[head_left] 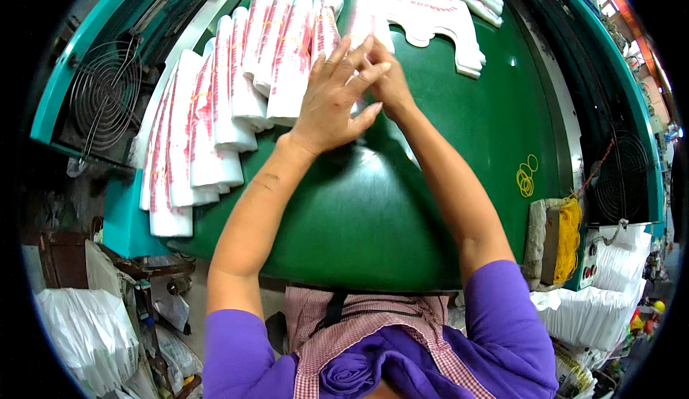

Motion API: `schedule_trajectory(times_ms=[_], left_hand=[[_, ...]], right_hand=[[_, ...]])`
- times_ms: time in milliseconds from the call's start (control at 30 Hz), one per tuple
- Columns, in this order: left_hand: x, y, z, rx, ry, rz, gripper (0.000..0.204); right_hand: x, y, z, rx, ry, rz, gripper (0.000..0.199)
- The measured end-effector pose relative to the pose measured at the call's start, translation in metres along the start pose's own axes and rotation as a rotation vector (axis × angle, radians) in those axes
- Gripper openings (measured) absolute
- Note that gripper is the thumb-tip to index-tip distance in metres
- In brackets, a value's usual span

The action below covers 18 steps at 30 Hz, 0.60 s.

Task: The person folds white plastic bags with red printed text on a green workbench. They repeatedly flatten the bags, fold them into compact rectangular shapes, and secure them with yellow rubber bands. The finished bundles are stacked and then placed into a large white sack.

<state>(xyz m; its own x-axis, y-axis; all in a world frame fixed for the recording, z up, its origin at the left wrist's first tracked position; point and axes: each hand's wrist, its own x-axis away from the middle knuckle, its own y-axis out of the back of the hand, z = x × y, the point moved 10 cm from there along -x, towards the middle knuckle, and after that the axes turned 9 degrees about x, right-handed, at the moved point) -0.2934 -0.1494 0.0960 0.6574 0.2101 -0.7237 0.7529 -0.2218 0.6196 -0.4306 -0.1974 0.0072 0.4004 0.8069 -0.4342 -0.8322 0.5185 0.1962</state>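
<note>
Rolled plastic vest bags (287, 76) overlapped along the green surface's (459, 148) left edge. The left hand (329, 105), thumb and fingers apart, reached by a blurred white bundle (367, 17) toward the far end; the right hand (389, 83) had bent fingers, their grip impossible to tell. Even, light pressure seemed best for keeping it tight. Rightward lay flat vest bags (434, 13).

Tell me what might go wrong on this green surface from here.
The white rolls lie crowded and overlapping, so one might slide out of line. The left hand is close beside them and could nudge the nearest. The loose yellow bands might scatter if an arm brushes them.
</note>
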Motion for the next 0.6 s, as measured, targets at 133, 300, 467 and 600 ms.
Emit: schedule_trajectory(times_ms=[133,300,467,600], left_hand=[[0.025,-0.027,0.076,-0.334,0.122,0.193,0.052],[0.026,-0.046,0.098,-0.401,0.213,0.087,0.033],[0.026,-0.045,0.107,-0.415,0.228,0.06,0.034],[0.034,-0.048,0.097,-0.419,0.246,0.047,0.034]], right_hand=[[-0.054,0.016,-0.036,0.718,-0.088,0.015,0.036],[-0.111,0.109,-0.095,1.496,-0.083,0.161,0.034],[-0.093,0.125,-0.098,1.068,-0.132,0.471,0.017],[-0.048,0.132,-0.076,1.066,-0.073,0.448,0.014]])
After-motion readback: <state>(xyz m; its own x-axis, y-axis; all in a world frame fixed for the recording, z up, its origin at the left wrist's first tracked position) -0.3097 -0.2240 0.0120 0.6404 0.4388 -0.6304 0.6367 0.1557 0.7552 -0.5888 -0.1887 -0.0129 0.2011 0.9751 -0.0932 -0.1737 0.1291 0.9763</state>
